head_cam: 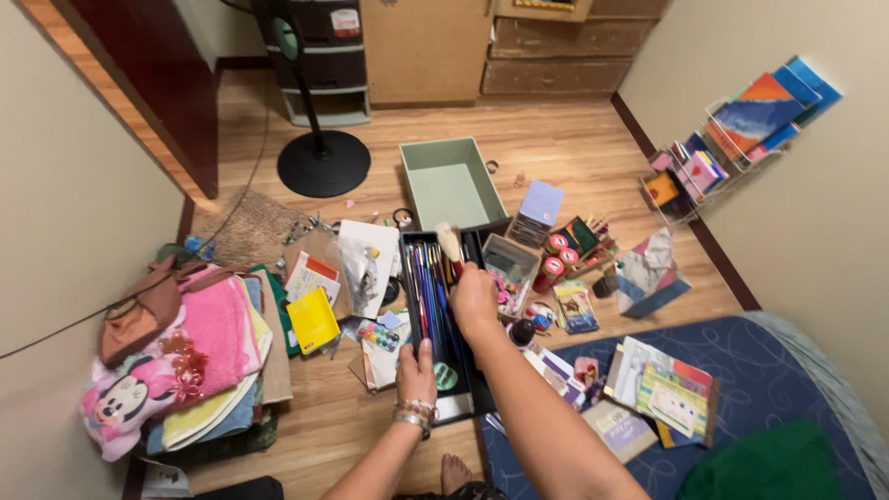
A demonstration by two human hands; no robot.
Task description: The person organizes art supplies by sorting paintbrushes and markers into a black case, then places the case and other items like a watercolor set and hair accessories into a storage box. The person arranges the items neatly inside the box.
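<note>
A long black tray (460, 405) lies on the wooden floor in front of me, filled with several paintbrushes and pencils (428, 292). My right hand (474, 301) is over the tray and grips a wide brush with a pale bristle head (449, 243) pointing away from me. My left hand (417, 370), with bracelets on the wrist, rests on the tray's near left edge and steadies it. A small paint palette (378, 335) lies just left of the tray.
An empty green box (448, 181) sits beyond the tray, a black fan base (323, 163) farther left. Folded towels and a bag (181, 356) are piled at left. Paint pots, cards and booklets (574, 306) scatter right; a blue mattress (769, 389) holds papers.
</note>
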